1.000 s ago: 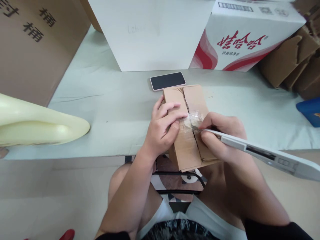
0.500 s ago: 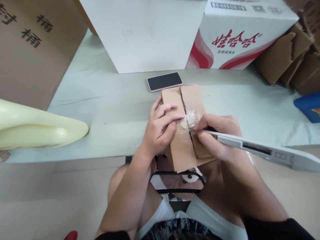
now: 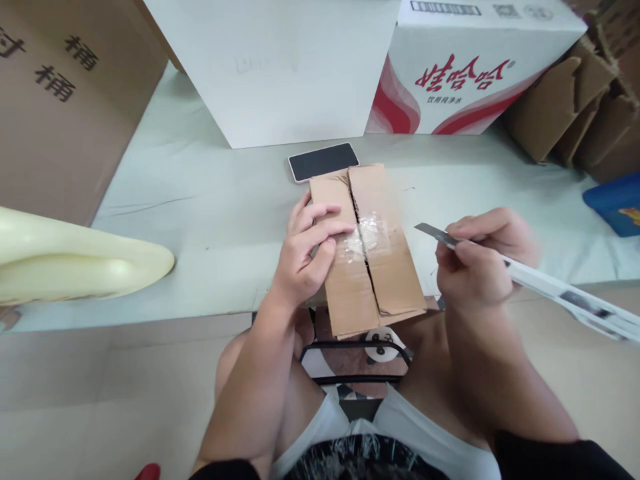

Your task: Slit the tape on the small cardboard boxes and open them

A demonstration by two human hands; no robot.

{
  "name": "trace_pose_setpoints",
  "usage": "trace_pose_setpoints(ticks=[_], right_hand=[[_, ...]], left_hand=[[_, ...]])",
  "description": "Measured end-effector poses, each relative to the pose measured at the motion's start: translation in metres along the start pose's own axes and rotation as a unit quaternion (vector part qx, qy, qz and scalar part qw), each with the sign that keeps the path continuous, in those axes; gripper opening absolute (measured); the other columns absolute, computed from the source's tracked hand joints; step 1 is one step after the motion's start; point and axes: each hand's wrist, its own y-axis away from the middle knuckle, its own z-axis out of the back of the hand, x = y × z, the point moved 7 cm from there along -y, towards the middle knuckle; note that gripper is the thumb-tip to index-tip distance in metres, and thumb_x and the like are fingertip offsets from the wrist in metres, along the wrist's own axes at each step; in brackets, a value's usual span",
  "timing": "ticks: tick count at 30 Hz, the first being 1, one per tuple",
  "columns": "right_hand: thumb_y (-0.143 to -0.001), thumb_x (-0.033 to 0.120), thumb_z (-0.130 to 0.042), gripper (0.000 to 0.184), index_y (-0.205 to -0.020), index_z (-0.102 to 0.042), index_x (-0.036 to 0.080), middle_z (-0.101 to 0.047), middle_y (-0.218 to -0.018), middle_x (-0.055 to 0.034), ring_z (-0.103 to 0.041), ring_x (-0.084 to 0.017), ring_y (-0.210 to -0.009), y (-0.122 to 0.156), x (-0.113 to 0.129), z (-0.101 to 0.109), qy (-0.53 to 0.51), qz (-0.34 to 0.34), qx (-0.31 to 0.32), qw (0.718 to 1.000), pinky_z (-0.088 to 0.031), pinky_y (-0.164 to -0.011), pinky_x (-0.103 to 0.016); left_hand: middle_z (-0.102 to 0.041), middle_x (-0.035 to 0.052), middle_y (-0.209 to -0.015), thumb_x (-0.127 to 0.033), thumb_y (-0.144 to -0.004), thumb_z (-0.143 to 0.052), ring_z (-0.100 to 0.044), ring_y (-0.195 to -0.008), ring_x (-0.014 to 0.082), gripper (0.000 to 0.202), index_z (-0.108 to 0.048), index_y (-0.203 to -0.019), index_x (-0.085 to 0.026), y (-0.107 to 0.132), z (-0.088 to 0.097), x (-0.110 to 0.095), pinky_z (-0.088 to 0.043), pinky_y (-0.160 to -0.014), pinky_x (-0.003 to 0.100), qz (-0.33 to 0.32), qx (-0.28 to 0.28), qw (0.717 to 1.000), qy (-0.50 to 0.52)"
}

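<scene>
A small brown cardboard box [image 3: 400, 280] lies at the table's front edge, its near end jutting over. Clear tape [image 3: 370, 233] crosses the seam between its two top flaps, and a dark gap shows along that seam. My left hand [image 3: 307, 257] holds the box by its left side, fingers laid over the top flap near the tape. To the right of the box, my right hand [image 3: 480, 257] is closed around a white utility knife [image 3: 545, 283]. The knife's blade is out, pointing left towards the box but apart from it.
A phone [image 3: 324, 162] lies just behind the box. Further back stand a large white box [image 3: 295, 73] and a white-and-red carton [image 3: 450, 80]. Brown cartons are at both sides, with a pale yellow curved object [image 3: 100, 263] on the left and a blue object [image 3: 617, 203] on the right.
My right hand has drawn the knife away from the box's seam, to the right. My left hand keeps its hold, and the box sits slightly further left in view.
</scene>
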Motion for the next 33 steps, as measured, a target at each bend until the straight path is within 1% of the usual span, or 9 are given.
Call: trace_pose_setpoints(ticks=[2, 5, 7, 9, 12, 17, 21, 27, 33], right_hand=[[-0.079, 0.025, -0.063, 0.003, -0.079, -0.06, 0.025, -0.056, -0.058, 0.0026, -0.048, -0.012, -0.046, -0.003, -0.028, 0.006, -0.028, -0.053, 0.001, 0.998, -0.032, -0.043, -0.028], [-0.079, 0.063, -0.066, 0.038, -0.083, -0.055, 0.027, -0.043, -0.05, 0.0072, -0.035, -0.011, -0.039, -0.009, -0.066, 0.008, -0.1, -0.121, 0.0, 0.988, -0.021, -0.037, -0.026], [-0.075, 0.077, -0.065, 0.053, -0.084, -0.048, 0.028, -0.03, -0.048, 0.0119, -0.024, -0.009, -0.038, -0.012, -0.087, 0.005, -0.133, -0.181, -0.014, 0.974, -0.015, -0.037, -0.024], [-0.073, 0.079, -0.069, 0.058, -0.084, -0.043, 0.028, -0.026, -0.048, 0.0141, -0.021, -0.007, -0.039, -0.009, -0.106, -0.001, -0.147, -0.267, -0.033, 0.952, -0.016, -0.038, -0.021], [-0.067, 0.07, -0.082, 0.059, -0.082, -0.046, 0.026, -0.037, -0.048, 0.0131, -0.031, -0.005, -0.04, -0.002, -0.12, -0.01, -0.128, -0.34, -0.03, 0.931, -0.022, -0.04, -0.018], [-0.066, 0.064, -0.089, 0.055, -0.089, -0.058, 0.024, -0.061, -0.062, 0.0067, -0.063, -0.01, -0.058, 0.002, -0.122, -0.016, -0.065, -0.302, 0.025, 0.951, -0.046, -0.051, -0.021], [-0.073, 0.077, -0.077, 0.059, -0.092, -0.06, 0.024, -0.067, -0.072, 0.002, -0.068, -0.014, -0.067, 0.003, -0.129, -0.014, -0.02, -0.292, 0.018, 0.956, -0.054, -0.059, -0.027], [-0.078, 0.077, -0.075, 0.059, -0.102, -0.052, 0.028, -0.069, -0.082, 0.0013, -0.067, -0.014, -0.07, 0.002, -0.128, -0.013, -0.03, -0.238, 0.022, 0.971, -0.058, -0.07, -0.033], [-0.078, 0.082, -0.072, 0.064, -0.094, -0.041, 0.029, -0.067, -0.076, 0.0031, -0.07, -0.016, -0.074, 0.007, -0.13, -0.018, -0.075, -0.297, 0.057, 0.95, -0.058, -0.075, -0.033]], left_hand=[[-0.072, 0.006, -0.131, -0.028, -0.103, -0.046, -0.064, -0.134, 0.0257, 0.035, -0.08, -0.108, -0.029, -0.001, 0.002, 0.004, -0.03, -0.138, 0.059, 0.002, 0.004, 1.0, 0.003], [-0.071, 0.0052, -0.136, -0.03, -0.104, -0.047, -0.063, -0.137, 0.0263, 0.034, -0.081, -0.11, -0.029, -0.002, 0.008, 0.013, -0.033, -0.137, 0.058, 0.01, -0.004, 1.0, 0.019], [-0.069, 0.0047, -0.142, -0.03, -0.105, -0.048, -0.061, -0.141, 0.0266, 0.033, -0.081, -0.113, -0.029, -0.002, 0.016, 0.019, -0.041, -0.133, 0.055, 0.023, -0.022, 0.999, 0.038], [-0.067, 0.0039, -0.147, -0.03, -0.107, -0.05, -0.06, -0.144, 0.0259, 0.032, -0.081, -0.116, -0.029, 0.0, 0.024, 0.023, -0.046, -0.129, 0.05, 0.044, -0.042, 0.997, 0.051], [-0.069, 0.0022, -0.148, -0.035, -0.109, -0.052, -0.06, -0.145, 0.0242, 0.03, -0.081, -0.115, -0.03, 0.006, 0.035, 0.029, -0.046, -0.129, 0.046, 0.069, -0.063, 0.995, 0.044], [-0.068, 0.009, -0.151, -0.055, -0.107, -0.054, -0.063, -0.144, 0.0298, 0.04, -0.075, -0.123, -0.025, 0.016, 0.045, 0.064, -0.049, -0.125, 0.049, 0.169, -0.079, 0.982, -0.011], [-0.076, 0.0152, -0.136, -0.071, -0.103, -0.047, -0.07, -0.131, 0.0365, 0.065, -0.071, -0.133, -0.02, 0.02, 0.026, 0.09, -0.054, -0.117, 0.057, 0.238, 0.006, 0.971, -0.018], [-0.067, 0.0142, -0.151, -0.082, -0.099, -0.046, -0.06, -0.146, 0.0324, 0.077, -0.071, -0.139, -0.021, 0.016, 0.016, 0.08, -0.044, -0.128, 0.052, 0.199, -0.024, 0.979, 0.036], [-0.065, 0.0154, -0.152, -0.079, -0.102, -0.041, -0.058, -0.147, 0.0321, 0.075, -0.069, -0.143, -0.022, 0.012, 0.015, 0.07, -0.042, -0.13, 0.053, 0.156, -0.019, 0.986, 0.056]])
